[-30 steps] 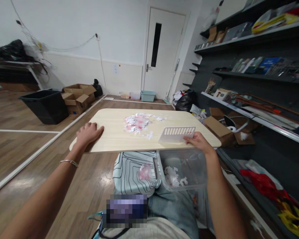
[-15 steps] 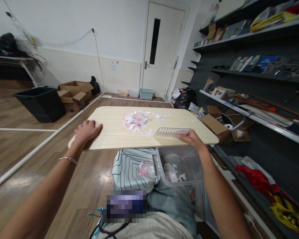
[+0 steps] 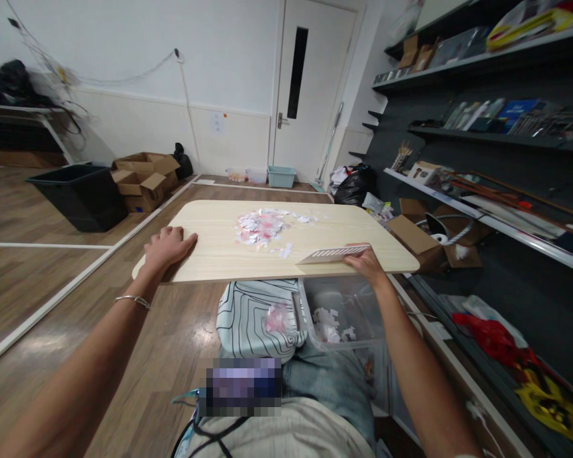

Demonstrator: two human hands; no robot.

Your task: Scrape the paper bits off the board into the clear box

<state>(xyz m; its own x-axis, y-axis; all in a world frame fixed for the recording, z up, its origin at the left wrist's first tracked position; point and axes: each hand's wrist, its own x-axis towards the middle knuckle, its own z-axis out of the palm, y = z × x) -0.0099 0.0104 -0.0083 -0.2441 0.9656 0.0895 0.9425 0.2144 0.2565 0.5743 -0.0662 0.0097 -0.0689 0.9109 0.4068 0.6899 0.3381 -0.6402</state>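
On the pale wooden tabletop (image 3: 210, 242) lies a heap of white and pink paper scraps (image 3: 260, 227), with a few stray bits to its right and front. My right hand (image 3: 363, 259) grips a thin white slotted panel (image 3: 332, 255) by its right end. The panel leans low over the tabletop near the front edge, just right of the stray bits. My left hand (image 3: 169, 247) lies on the left end of the tabletop, fingers apart and holding nothing. Below the front edge, a clear plastic bin (image 3: 353, 312) contains white paper scraps (image 3: 328, 324).
A line-patterned cloth bag (image 3: 248, 318) with a pinkish patch sits beside the bin. A black bin (image 3: 83, 197) and cardboard boxes (image 3: 146, 178) stand on the floor at left. Loaded shelves (image 3: 482, 137) and an open carton (image 3: 415, 235) line the right side.
The slotted panel has tipped flatter and shifted slightly right with my right hand. My left hand stays in place on the tabletop.
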